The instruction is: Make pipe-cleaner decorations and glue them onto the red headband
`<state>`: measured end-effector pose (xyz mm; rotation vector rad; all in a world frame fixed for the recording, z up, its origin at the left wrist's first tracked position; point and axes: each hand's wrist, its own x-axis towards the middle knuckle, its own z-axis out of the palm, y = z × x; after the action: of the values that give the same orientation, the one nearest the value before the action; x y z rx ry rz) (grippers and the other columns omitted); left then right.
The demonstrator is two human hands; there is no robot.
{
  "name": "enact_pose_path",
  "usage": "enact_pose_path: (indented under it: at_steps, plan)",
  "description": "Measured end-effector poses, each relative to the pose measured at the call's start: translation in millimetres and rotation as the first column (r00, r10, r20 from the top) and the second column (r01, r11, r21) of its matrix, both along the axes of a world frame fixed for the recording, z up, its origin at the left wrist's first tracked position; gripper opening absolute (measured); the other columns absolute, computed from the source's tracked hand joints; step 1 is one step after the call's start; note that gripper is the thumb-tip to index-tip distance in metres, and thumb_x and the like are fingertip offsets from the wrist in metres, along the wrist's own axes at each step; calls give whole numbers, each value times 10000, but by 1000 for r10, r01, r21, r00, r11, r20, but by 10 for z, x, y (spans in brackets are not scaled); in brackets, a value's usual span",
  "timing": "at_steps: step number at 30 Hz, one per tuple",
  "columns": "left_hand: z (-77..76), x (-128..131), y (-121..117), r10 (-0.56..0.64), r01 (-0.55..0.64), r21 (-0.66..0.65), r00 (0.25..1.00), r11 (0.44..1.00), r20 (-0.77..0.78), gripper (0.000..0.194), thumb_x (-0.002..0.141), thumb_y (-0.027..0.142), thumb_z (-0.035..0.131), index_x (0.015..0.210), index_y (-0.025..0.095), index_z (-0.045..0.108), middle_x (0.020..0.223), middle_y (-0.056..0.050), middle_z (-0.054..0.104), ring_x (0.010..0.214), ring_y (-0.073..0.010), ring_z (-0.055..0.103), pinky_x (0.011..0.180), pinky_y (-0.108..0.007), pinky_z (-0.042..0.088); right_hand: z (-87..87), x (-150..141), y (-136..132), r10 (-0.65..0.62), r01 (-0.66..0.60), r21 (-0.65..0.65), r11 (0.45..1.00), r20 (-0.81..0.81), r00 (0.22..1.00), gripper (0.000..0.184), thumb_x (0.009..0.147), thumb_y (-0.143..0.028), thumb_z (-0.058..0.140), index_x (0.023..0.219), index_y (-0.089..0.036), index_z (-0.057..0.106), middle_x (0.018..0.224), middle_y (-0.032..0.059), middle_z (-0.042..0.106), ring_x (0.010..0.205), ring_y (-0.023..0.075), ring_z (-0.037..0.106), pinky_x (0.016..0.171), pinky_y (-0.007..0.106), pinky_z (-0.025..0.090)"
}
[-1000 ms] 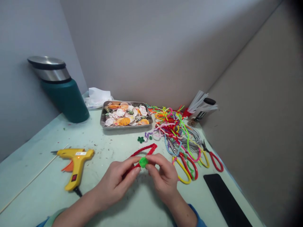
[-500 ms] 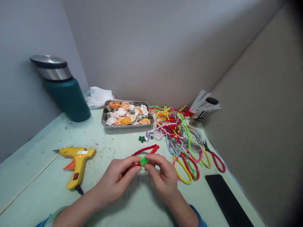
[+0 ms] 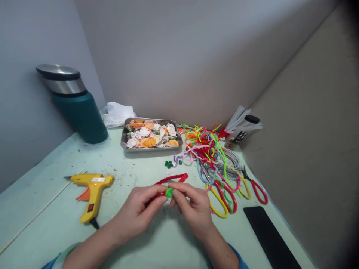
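Observation:
My left hand (image 3: 141, 209) pinches a red pipe cleaner (image 3: 171, 178), whose bent end sticks out beyond my fingers. At my fingertips sits a small bright green fuzzy coil (image 3: 169, 192), seemingly of pipe cleaner, against the red one. From the other side my right hand (image 3: 193, 209) is closed on this green coil with thumb and forefinger. Part of the red pipe cleaner is hidden behind my left fingers. Just beyond my hands, a dark green flower shape (image 3: 168, 164) lies near a purple curled piece (image 3: 177, 159).
A yellow glue gun (image 3: 94, 194) lies left, beside a thin stick (image 3: 39, 215). Behind are a teal bottle (image 3: 80, 116) and a metal tray (image 3: 153, 149) of shells. Tangled pipe cleaners (image 3: 203, 144), yellow-handled scissors (image 3: 217, 203), red-handled scissors (image 3: 259, 192) and a black strip (image 3: 270, 235) occupy the right.
My right thumb and fingers have shifted slightly left over the green coil, covering more of it. My left hand stays nearly where it was.

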<state>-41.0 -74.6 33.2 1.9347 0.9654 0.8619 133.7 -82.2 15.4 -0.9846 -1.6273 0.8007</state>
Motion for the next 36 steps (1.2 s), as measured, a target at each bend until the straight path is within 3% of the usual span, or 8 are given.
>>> enact_pose_path:
  at_steps: [5,11,22,29,36]
  plan:
    - [5,34,-4,72,-71,-89,997,994,13,201,833,326,542,900,174,656,638,10,617,531,-101,470,499,-191,356,17,-14,-10,-28,23,89,996,66,997,218,828,-141,568,990,-232,683,671,-3,681,526,112,603,568,232,505]
    - [29,44,18,106,-86,-215,991,973,79,251,837,364,517,781,156,646,628,-12,602,555,-113,475,521,-211,368,-23,-14,-36,-6,-11,149,989,108,994,310,838,-134,543,1120,-245,611,819,26,701,654,141,647,636,260,513]
    - [58,-15,34,174,-104,-356,970,929,171,223,800,386,556,766,170,596,561,40,454,512,-88,374,475,-199,298,-155,-33,-33,-56,60,84,995,-49,997,386,883,-159,466,1259,-245,462,852,36,599,724,141,573,681,287,478]
    - [49,-83,94,248,-69,-525,927,848,280,291,817,446,545,737,167,540,519,63,407,466,-68,299,447,-195,222,-235,-46,13,-184,182,-30,983,-238,954,351,912,-215,440,1263,-233,416,855,28,564,613,107,532,586,254,465]
    - [51,-92,134,249,7,-558,890,830,382,336,853,461,487,722,154,523,504,62,395,456,-67,264,455,-214,193,-294,-44,77,-215,191,-129,973,-205,955,322,897,-262,474,1215,-208,468,861,26,547,610,100,529,572,237,458]
